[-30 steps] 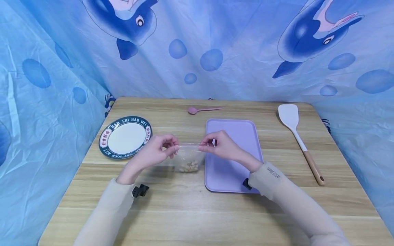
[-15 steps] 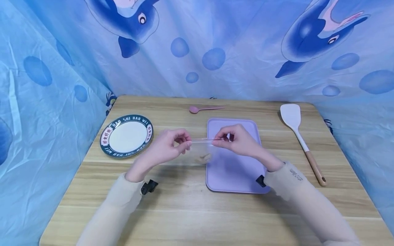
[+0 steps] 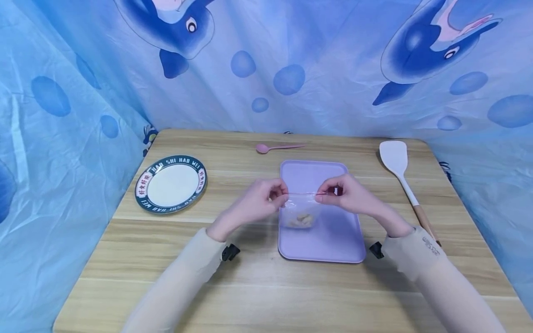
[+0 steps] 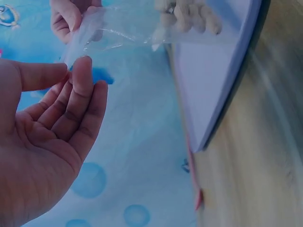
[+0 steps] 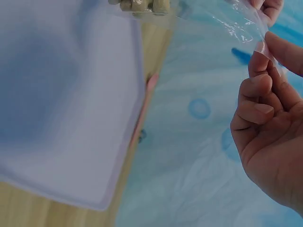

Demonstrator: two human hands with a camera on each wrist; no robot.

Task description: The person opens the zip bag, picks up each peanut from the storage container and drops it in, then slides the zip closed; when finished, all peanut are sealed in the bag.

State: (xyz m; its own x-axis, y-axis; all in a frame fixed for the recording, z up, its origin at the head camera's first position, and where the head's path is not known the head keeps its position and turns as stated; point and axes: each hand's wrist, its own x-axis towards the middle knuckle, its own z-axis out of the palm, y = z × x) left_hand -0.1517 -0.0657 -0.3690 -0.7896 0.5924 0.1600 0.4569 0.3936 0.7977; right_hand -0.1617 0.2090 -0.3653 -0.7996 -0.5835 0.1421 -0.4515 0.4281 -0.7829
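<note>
A clear plastic bag [image 3: 298, 210] hangs by its top edge between my two hands, over the left half of a purple tray [image 3: 333, 245]. Several pale, nut-like pieces [image 3: 303, 219] lie at the bottom of the bag; they also show as beige lumps [image 4: 189, 16] in the left wrist view. My left hand [image 3: 267, 198] pinches one top corner between thumb and index finger. The opposite corner is pinched by my right hand [image 3: 343, 193], whose other fingers curl loosely in the right wrist view. The bag's top edge is stretched straight.
To the left lies a white plate [image 3: 172, 185] with a dark green lettered rim. A small pink spoon [image 3: 263, 148] rests behind the tray. On the right is a white spatula [image 3: 393, 157] with a wooden handle, partly covered by my right sleeve. A blue curtain [image 3: 266, 60] hangs behind the table.
Both hands have carried the bag to the right, from the bare wood beside the tray to above the tray. The plate, spoon, tray and spatula stay put.
</note>
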